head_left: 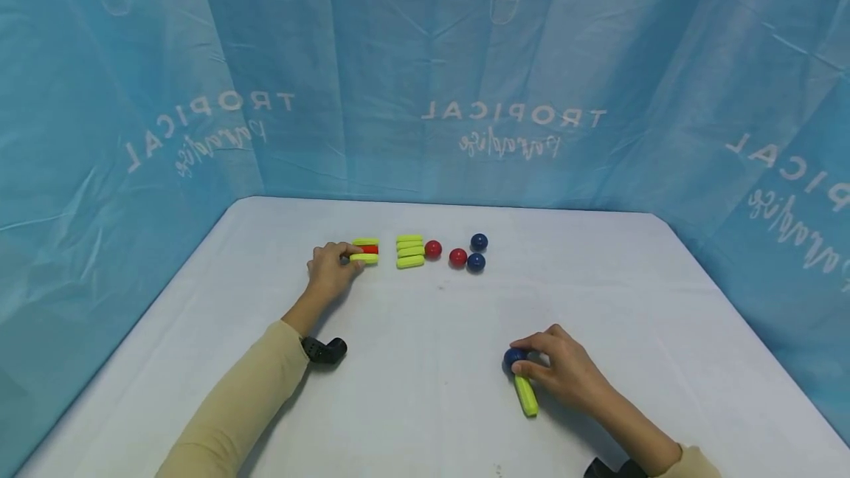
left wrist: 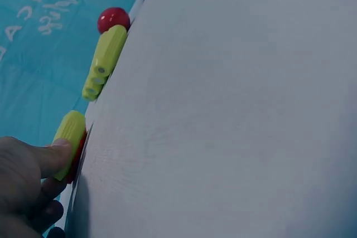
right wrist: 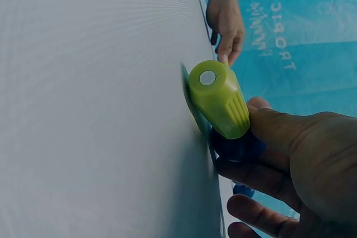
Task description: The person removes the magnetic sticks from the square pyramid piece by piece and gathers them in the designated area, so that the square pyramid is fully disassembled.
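At the far left of the table, my left hand [head_left: 330,269] pinches a yellow-green magnetic rod [head_left: 365,259] between thumb and fingers. Against it lie a red rod [head_left: 370,249] and another yellow-green rod [head_left: 366,241], side by side. Nearer to me on the right, my right hand [head_left: 564,367] grips a dark blue ball [head_left: 513,358] with thumb and fingertips. A yellow-green magnetic rod [head_left: 526,396] extends from that ball toward me; in the right wrist view its free end shows a round metal tip [right wrist: 207,78].
Beside the left group, several yellow-green rods [head_left: 410,261] lie in a stack of rows. Two red balls [head_left: 458,257] and two blue balls [head_left: 476,262] sit to their right. A white cloth covers the table [head_left: 412,389]; blue printed curtains [head_left: 392,57] enclose its back and sides.
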The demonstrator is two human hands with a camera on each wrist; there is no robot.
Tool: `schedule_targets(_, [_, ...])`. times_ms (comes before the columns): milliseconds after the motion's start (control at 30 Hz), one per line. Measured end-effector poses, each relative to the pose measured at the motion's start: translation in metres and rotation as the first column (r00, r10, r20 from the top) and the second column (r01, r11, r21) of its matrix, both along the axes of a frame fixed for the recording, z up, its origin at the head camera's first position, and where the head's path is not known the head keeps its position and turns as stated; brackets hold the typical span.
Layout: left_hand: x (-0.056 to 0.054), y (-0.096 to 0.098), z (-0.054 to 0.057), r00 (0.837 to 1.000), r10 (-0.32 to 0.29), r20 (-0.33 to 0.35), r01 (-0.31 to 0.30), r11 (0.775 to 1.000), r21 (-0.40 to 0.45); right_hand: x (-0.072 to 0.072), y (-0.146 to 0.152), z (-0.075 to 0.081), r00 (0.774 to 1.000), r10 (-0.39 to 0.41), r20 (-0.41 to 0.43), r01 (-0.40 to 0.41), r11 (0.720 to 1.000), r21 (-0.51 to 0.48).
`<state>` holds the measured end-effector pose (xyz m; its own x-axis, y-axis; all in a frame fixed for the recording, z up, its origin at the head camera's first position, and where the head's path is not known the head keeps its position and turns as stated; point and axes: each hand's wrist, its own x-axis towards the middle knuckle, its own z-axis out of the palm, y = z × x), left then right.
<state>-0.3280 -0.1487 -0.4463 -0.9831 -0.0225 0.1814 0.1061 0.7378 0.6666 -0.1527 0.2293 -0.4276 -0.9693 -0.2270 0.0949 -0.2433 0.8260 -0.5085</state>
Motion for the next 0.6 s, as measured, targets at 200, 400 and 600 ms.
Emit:
schedule_targets(200, [-0.0046,-0.0020,-0.0019,1.000,0.018,0.011,-0.018,0.999,-0.026,0.0010,-0.0005,-0.0005,1.000,-0.006,0.004,0.006,1.000,-0.001])
schedule_targets(400, [-0.0059,-0.0024,-0.0040,1.000,0.029,0.011,-0.028,0.998,-0.052,0.0018,-0.0020,-0.0006,1.000,-0.022,0.012,0.022,1.000,0.002])
schedule_targets(600, [-0.0062,-0.0028,-0.0049,1.000,0.025,0.013,-0.025,0.998,-0.057,0.0020,0.0022,0.0026,0.999,0.015,0.035,-0.015,1.000,0.012])
